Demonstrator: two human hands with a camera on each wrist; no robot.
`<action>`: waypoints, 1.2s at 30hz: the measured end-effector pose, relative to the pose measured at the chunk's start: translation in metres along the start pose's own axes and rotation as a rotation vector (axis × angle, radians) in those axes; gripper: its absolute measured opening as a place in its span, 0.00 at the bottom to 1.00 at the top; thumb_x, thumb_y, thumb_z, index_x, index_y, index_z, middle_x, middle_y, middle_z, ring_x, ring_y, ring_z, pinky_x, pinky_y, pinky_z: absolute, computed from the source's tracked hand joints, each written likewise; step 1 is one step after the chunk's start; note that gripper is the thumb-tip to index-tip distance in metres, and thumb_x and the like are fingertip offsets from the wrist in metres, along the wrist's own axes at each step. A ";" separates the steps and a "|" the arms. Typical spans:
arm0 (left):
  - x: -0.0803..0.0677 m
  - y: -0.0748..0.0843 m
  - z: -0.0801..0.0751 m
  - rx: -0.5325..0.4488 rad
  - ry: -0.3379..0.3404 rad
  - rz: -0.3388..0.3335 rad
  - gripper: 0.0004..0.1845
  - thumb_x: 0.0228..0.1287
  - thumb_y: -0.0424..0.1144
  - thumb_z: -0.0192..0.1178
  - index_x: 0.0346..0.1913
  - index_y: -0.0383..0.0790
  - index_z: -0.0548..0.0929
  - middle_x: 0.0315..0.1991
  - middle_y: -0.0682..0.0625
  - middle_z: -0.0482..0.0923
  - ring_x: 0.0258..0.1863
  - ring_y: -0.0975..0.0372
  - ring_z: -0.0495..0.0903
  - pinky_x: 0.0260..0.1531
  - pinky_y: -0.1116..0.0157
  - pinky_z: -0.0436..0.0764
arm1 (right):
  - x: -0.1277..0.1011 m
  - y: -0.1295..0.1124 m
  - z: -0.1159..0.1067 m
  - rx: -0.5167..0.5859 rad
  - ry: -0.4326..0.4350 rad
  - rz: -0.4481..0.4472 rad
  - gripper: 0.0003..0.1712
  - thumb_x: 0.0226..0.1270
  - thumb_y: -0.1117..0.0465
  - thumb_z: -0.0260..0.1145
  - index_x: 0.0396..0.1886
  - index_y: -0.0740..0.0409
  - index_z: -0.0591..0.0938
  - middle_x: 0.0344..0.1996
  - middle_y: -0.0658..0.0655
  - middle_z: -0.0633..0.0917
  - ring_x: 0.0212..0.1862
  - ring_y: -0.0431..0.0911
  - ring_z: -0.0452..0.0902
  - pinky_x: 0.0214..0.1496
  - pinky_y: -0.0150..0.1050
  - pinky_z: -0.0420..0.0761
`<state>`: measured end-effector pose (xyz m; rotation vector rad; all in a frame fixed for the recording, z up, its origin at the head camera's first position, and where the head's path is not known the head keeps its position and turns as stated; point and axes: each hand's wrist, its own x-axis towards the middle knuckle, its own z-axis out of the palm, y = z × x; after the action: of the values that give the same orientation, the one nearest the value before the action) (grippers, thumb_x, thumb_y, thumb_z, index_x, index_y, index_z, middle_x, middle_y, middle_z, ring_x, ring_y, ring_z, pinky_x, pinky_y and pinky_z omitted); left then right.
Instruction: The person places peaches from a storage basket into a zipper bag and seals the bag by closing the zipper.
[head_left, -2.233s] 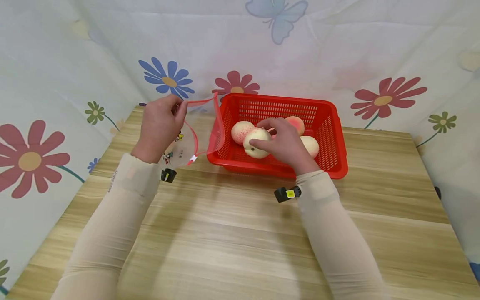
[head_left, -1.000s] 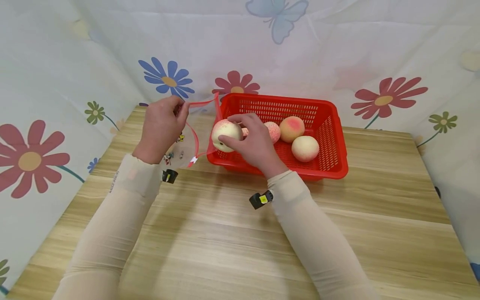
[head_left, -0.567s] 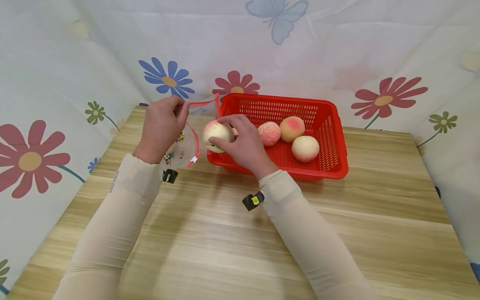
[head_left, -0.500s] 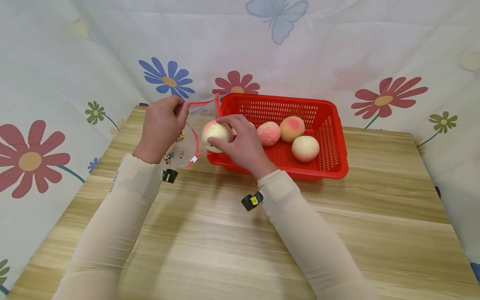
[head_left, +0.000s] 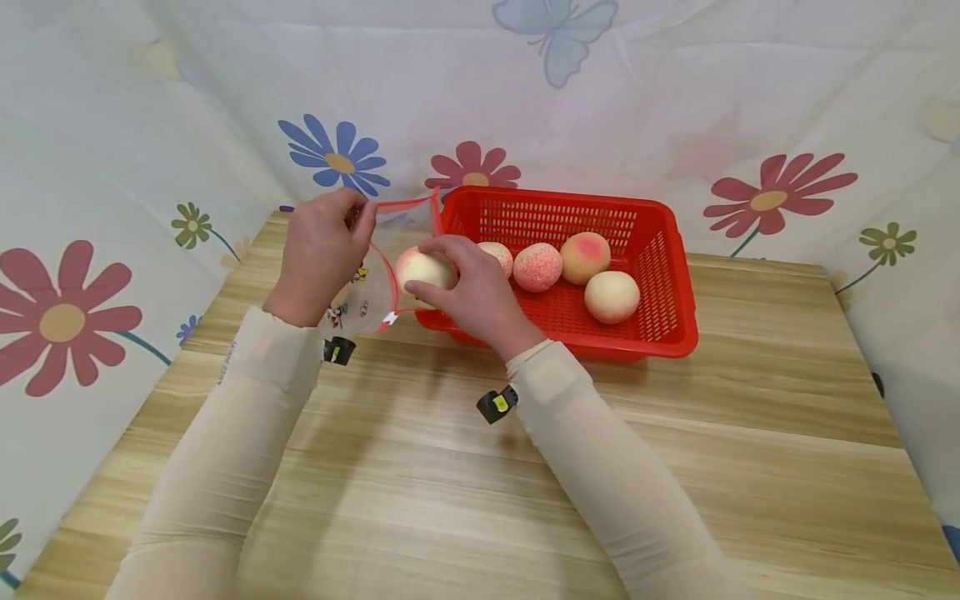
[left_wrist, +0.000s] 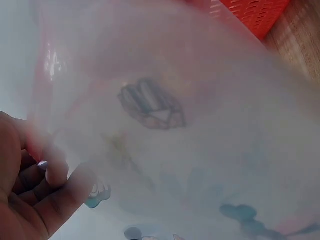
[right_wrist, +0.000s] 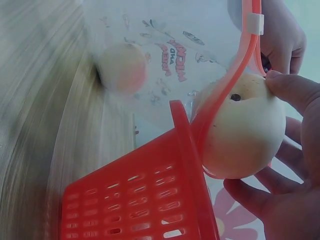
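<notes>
My left hand (head_left: 326,250) pinches the red-edged rim of a clear zip bag (head_left: 386,225) with cartoon prints, holding its mouth apart. In the right wrist view a peach (right_wrist: 122,68) shows through the bag's film, low down inside it. My right hand (head_left: 480,287) grips a pale peach (head_left: 423,275) between thumb and fingers, right at the bag's mouth. The bag's red rim (right_wrist: 235,75) crosses in front of part of this peach. A white slider (head_left: 389,318) sits on the near side of the rim. Printed film fills most of the left wrist view beside my fingers (left_wrist: 60,200).
A red slotted basket (head_left: 652,250) stands right of the bag, its left wall close beside the mouth. Several peaches lie in it, among them a speckled pink one (head_left: 537,267) and a pale one (head_left: 611,297). The wooden table (head_left: 420,483) meets a flowered cloth at the back.
My right hand has lifted the pale peach from the basket and carried it left into the bag's mouth. The left hand has stayed nearly still, holding the bag's rim.
</notes>
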<state>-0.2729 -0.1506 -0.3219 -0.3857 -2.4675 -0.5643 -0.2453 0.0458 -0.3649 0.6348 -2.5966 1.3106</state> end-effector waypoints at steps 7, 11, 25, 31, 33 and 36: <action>0.000 0.000 -0.002 -0.005 0.006 0.000 0.17 0.71 0.42 0.53 0.35 0.29 0.82 0.24 0.39 0.79 0.21 0.51 0.74 0.25 0.61 0.71 | 0.001 -0.002 0.001 0.016 -0.049 -0.041 0.27 0.61 0.47 0.70 0.59 0.48 0.77 0.57 0.48 0.79 0.54 0.42 0.77 0.57 0.39 0.80; 0.000 0.001 -0.004 -0.006 0.007 -0.004 0.17 0.71 0.42 0.54 0.36 0.28 0.83 0.24 0.39 0.79 0.22 0.51 0.74 0.25 0.61 0.71 | -0.001 -0.002 0.002 0.025 -0.102 -0.038 0.25 0.63 0.49 0.68 0.58 0.48 0.78 0.55 0.48 0.80 0.54 0.45 0.78 0.57 0.40 0.79; 0.004 -0.003 -0.011 -0.016 0.043 -0.026 0.17 0.71 0.41 0.54 0.35 0.28 0.82 0.23 0.38 0.78 0.22 0.50 0.74 0.26 0.62 0.69 | -0.007 0.006 0.001 -0.027 -0.123 -0.030 0.16 0.67 0.48 0.64 0.52 0.46 0.82 0.48 0.45 0.83 0.50 0.40 0.78 0.56 0.36 0.78; 0.009 -0.006 -0.018 -0.037 0.080 -0.055 0.19 0.72 0.43 0.52 0.36 0.28 0.83 0.24 0.38 0.78 0.22 0.51 0.73 0.28 0.62 0.69 | -0.008 0.012 -0.001 -0.029 -0.129 -0.008 0.15 0.67 0.50 0.64 0.51 0.45 0.83 0.46 0.44 0.84 0.48 0.38 0.77 0.56 0.35 0.78; 0.011 -0.007 -0.022 -0.042 0.098 -0.076 0.19 0.72 0.44 0.51 0.37 0.28 0.83 0.25 0.38 0.79 0.23 0.51 0.73 0.28 0.62 0.69 | -0.008 0.012 -0.002 -0.030 -0.133 0.001 0.15 0.67 0.50 0.64 0.51 0.45 0.83 0.46 0.44 0.83 0.49 0.38 0.77 0.56 0.35 0.78; 0.013 -0.010 -0.027 -0.043 0.119 -0.106 0.20 0.73 0.45 0.51 0.38 0.28 0.83 0.26 0.37 0.79 0.24 0.52 0.73 0.29 0.63 0.67 | -0.008 0.013 -0.004 -0.025 -0.127 0.009 0.14 0.66 0.52 0.65 0.50 0.45 0.83 0.47 0.44 0.83 0.49 0.40 0.77 0.56 0.37 0.79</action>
<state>-0.2748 -0.1697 -0.2971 -0.2315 -2.3749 -0.6656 -0.2438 0.0580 -0.3751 0.7258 -2.7136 1.2781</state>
